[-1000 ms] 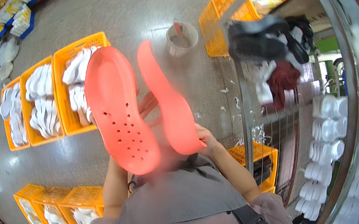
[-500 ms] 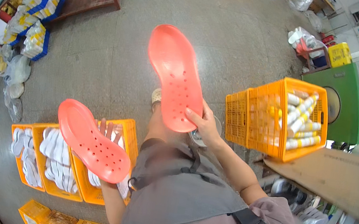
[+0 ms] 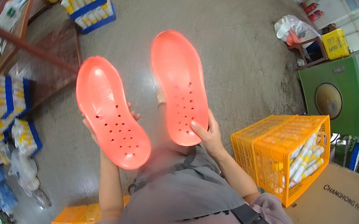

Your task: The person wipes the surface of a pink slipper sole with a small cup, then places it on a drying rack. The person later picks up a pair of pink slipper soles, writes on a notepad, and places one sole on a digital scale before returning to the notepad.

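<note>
Two coral-red insoles with small round holes at their narrower ends are held up side by side. The left insole (image 3: 105, 108) leans across my left hand (image 3: 133, 112), which grips it from beneath; fingertips show at both of its edges and the palm is hidden. My right hand (image 3: 210, 135) pinches the lower end of the right insole (image 3: 179, 83), thumb on top and fingers behind. Both wide ends point away from me. A gap separates the two insoles.
Orange crates (image 3: 257, 145) holding white-and-yellow rolls stand to the right, beside a cardboard box (image 3: 328, 220) and a green machine (image 3: 356, 90). A reddish-brown metal frame (image 3: 36, 51) and blue-banded bundles (image 3: 93, 8) are leftward. Another orange crate (image 3: 82, 215) sits at lower left.
The left insole has risen and come closer to the right one. My view has swung left, so the crates of white pieces have mostly dropped out at the bottom. Both hands keep their hold.
</note>
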{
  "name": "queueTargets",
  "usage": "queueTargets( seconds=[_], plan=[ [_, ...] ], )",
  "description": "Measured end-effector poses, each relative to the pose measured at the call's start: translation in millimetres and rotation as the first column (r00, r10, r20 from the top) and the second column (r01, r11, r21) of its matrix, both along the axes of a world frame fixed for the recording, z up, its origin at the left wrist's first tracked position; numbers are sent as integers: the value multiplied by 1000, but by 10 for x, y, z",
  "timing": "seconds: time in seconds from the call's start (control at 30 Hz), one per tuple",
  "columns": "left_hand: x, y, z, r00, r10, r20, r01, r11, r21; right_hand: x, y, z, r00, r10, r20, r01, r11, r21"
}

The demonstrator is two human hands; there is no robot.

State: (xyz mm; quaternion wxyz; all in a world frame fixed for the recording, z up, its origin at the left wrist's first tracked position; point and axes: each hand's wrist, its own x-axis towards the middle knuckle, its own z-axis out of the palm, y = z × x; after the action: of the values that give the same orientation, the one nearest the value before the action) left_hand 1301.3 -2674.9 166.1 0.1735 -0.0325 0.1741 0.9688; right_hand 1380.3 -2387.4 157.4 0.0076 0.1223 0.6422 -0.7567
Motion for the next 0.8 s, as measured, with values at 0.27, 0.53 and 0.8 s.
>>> queueTargets(
  seconds=[0.27, 0.53, 0.8],
  plan=[
    [-3288, -675, -155, 992, 127, -21, -124, 987, 105, -4282, -48, 401, 991, 130, -18, -131, 984, -121],
    [-7068, -1403, -505, 942, 296, -158, -294, 955, 41, -8599, -326, 294, 964, 259, 66, -252, 962, -102],
    [-12327, -75, 53, 997, -49, -60, 45, 996, -76, -12438, 50, 465, 999, -13, -51, 16, 998, 68]
  ],
)
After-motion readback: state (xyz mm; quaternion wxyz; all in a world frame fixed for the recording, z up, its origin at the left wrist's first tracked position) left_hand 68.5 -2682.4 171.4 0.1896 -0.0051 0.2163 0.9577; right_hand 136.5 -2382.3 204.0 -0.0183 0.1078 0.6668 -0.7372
